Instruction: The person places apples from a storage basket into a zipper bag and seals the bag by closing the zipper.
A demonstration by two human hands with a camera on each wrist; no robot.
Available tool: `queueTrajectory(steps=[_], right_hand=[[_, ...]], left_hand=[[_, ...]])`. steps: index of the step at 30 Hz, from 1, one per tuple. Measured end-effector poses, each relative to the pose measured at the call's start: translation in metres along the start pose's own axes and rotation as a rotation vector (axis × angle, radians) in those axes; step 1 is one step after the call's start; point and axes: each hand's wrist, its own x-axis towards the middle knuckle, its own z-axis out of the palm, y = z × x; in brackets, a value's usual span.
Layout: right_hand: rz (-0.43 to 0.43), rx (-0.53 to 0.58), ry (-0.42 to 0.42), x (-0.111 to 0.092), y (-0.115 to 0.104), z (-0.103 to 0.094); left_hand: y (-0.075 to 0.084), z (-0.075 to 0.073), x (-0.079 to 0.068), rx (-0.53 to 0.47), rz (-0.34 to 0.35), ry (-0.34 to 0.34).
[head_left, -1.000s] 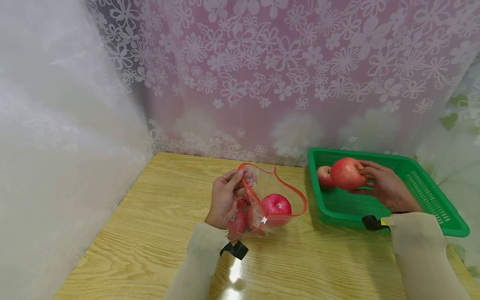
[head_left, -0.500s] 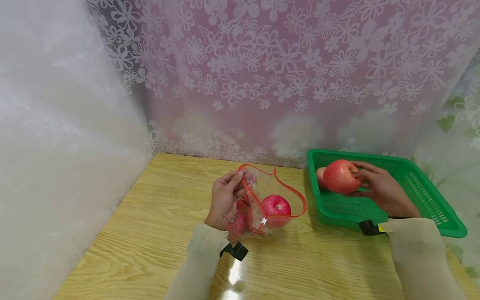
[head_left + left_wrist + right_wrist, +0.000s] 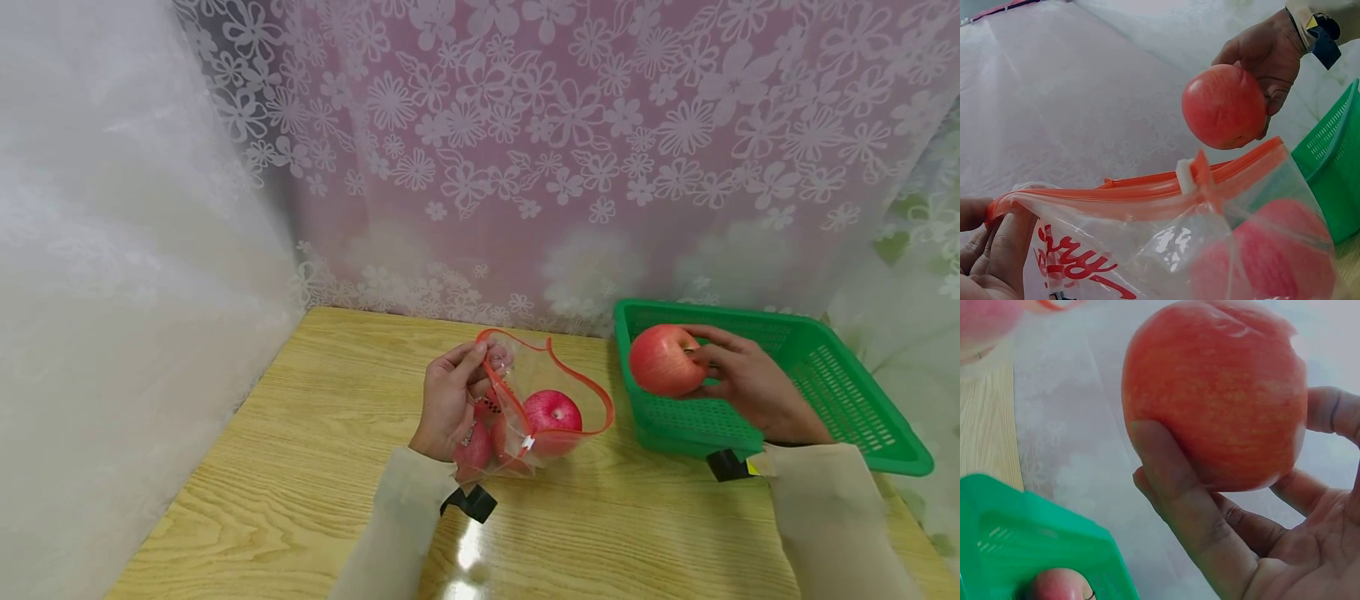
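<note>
My left hand (image 3: 448, 398) pinches the rim of a clear zipper bag (image 3: 592, 385) with an orange-red edge and a white slider (image 3: 1185, 177). The bag's mouth gapes, and several red apples (image 3: 553, 410) lie inside it. Over the left part of the green basket, my right hand (image 3: 742, 375) grips a red apple (image 3: 666, 360) with fingers and thumb around its side. From the left wrist, that held apple (image 3: 1225, 106) appears above the bag's rim. A further apple (image 3: 1059, 585) sits down in the basket, hidden behind the held one in the head view.
The green perforated basket (image 3: 885, 379) stands at the right on the wooden table (image 3: 315, 433). A pink floral curtain (image 3: 525, 167) hangs along the table's back edge, and a pale sheet (image 3: 135, 292) is at the left.
My right hand has carried the apple leftward and slightly toward me, to the basket's left side, covering the apple left inside. My left hand and the bag have stayed in place.
</note>
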Motion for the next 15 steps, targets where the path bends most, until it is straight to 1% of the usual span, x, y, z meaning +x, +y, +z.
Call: queueTrajectory(steps=[6, 15], right_hand=[[-0.011, -0.040, -0.023, 0.000, -0.002, 0.014], [0.013, -0.142, -0.046, 0.000, -0.009, 0.035]], left_hand=[[0.000, 0.000, 0.000, -0.011, 0.002, 0.005], [-0.001, -0.001, 0.000, -0.013, 0.003, -0.006]])
